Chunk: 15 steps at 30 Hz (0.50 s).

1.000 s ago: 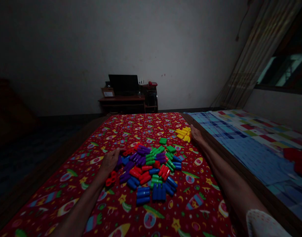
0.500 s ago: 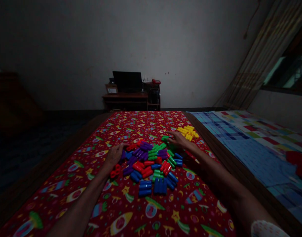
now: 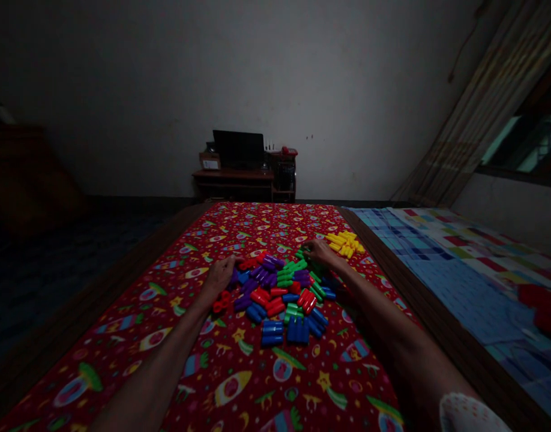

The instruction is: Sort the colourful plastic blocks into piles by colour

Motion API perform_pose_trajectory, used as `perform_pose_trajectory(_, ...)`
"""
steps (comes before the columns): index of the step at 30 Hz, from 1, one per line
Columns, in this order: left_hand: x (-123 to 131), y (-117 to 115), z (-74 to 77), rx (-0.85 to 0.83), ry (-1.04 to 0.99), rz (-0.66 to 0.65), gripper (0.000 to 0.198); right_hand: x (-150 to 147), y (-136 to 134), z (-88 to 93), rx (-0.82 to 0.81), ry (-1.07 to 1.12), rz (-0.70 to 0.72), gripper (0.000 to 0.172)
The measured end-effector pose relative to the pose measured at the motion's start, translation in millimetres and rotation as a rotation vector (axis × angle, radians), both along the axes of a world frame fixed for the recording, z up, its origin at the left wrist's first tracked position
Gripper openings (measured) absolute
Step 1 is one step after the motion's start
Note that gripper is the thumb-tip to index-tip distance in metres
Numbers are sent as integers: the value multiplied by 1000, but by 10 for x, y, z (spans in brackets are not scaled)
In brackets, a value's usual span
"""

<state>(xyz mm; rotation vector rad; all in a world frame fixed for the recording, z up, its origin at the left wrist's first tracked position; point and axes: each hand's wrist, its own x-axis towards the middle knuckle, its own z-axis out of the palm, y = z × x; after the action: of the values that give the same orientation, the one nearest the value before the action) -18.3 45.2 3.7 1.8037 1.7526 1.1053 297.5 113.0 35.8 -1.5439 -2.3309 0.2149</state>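
Over my feed, the blue, red, green and purple ribbed plastic blocks (image 3: pixel 298 330) look smooth and glossy, with light streaks on the near blue and red ones. The bright yellow, finger-shaped plastic pieces (image 3: pixel 346 245) at the far right also read as smooth to me. Beneath lies a red printed cloth (image 3: pixel 311 375), flat and matt. To the right I see a matt, blue checked cloth (image 3: pixel 437 282). Far off stand a brown wooden desk (image 3: pixel 233 174), a smooth black monitor (image 3: pixel 238 149), a matt pale wall (image 3: pixel 347 90) and a pleated cloth curtain (image 3: pixel 464 132).
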Motion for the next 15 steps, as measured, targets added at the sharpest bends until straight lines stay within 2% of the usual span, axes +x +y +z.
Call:
perform_pose_trajectory(3, 4, -5, 8, 7, -17, -12, 59, 41, 3, 28, 43, 34, -100, 39)
perform_pose_trajectory(7, -2, 12, -1, 13, -26, -22, 60, 150, -96, 41, 77, 45, -164, 38)
perform_pose_trajectory(11, 0, 26, -7, 18, -23, -3, 58, 160, -211, 37, 24, -103, -143, 39)
perform_pose_trajectory(15, 9, 16, -2, 20, -35, -10, 58, 31, -179, 86, -21, -211, -178, 27)
